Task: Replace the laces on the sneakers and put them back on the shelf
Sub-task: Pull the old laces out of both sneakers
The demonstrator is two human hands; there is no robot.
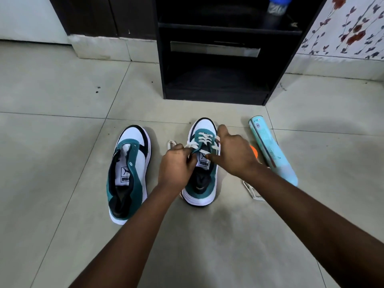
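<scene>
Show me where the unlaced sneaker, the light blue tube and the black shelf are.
unlaced sneaker [133,138]: head view, on its white toe.
light blue tube [276,154]: head view, on its side wall.
black shelf [216,94]: head view, on its bottom board.

My left grip [176,163] pinches the white lace [204,139] on the teal sneaker [202,163]; my right grip [232,152] steadies it. Left of both lies the unlaced sneaker [128,173].

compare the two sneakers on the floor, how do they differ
The right sneaker has white lace crossed through its eyelets; the left sneaker has none. Both hands work on the right sneaker; the left sneaker lies untouched. Both are teal, white and black, toes toward the shelf.
</scene>
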